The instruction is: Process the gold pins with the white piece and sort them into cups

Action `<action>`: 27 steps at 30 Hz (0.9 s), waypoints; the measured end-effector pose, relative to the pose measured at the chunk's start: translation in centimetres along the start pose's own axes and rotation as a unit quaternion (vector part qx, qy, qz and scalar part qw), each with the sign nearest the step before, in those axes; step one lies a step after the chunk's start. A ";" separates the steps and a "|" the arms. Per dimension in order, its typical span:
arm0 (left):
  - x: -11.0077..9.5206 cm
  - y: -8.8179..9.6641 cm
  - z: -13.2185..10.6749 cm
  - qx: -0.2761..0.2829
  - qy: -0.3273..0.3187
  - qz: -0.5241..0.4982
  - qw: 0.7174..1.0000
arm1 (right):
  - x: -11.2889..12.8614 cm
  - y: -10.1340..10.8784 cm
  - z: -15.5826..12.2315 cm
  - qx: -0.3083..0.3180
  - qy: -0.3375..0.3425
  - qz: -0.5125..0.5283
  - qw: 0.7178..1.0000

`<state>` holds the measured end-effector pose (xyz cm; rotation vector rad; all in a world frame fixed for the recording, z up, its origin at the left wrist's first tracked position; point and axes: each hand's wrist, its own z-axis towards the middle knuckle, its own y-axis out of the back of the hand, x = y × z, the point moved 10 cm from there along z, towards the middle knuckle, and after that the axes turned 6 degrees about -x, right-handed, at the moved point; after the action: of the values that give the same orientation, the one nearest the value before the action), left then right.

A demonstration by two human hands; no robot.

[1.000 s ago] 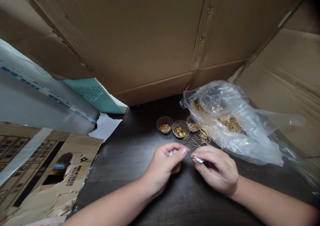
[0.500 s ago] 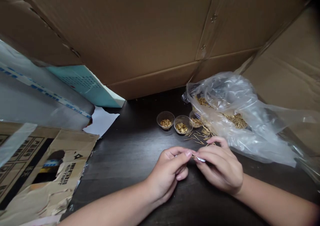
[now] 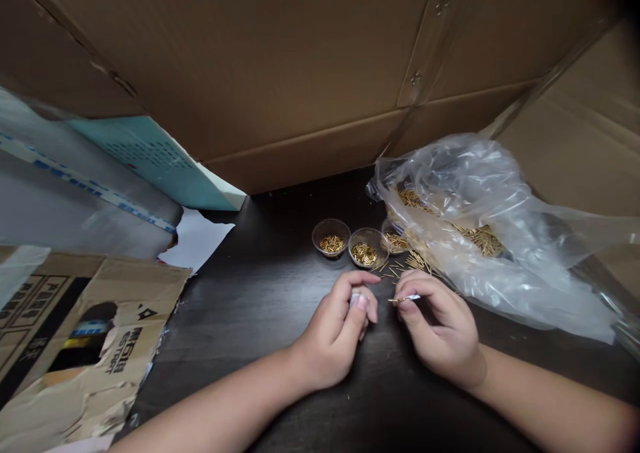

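Observation:
My right hand (image 3: 443, 316) pinches a thin gold-coloured metal pin (image 3: 395, 300) between thumb and fingers. A small white piece (image 3: 414, 297) shows at the same fingertips. A short gap to the left, my left hand (image 3: 337, 326) is curled, thumb against the bent fingers and index finger reaching out above. Something small and whitish shows by that thumb, too indistinct to name. Beyond the hands lie loose gold pins (image 3: 417, 261). Two clear plastic cups (image 3: 331, 223) (image 3: 383, 238) with small gold parts stand near a third cup (image 3: 397, 241), partly hidden by a plastic bag.
The clear plastic bag (image 3: 520, 206) with many gold pins spreads over the right of the dark table (image 3: 240, 326). Cardboard walls (image 3: 300, 59) rise behind. At left are a torn carton (image 3: 125, 393), a light blue box (image 3: 165, 159) and white paper (image 3: 200, 236).
My hands were together at the pin and have moved apart. The pin stays in my right hand, while my left has let go of it. The view has shifted slightly.

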<state>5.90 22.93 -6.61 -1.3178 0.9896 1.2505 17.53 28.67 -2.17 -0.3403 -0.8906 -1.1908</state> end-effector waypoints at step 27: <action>-0.5 1.1 0.1 -0.059 0.039 0.081 0.994 | 1.3 -0.4 0.1 0.027 0.038 -0.009 0.999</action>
<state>4.75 22.86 -6.21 -1.4088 1.1093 1.4084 17.28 27.76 -1.19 -0.2411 -0.8594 -1.1868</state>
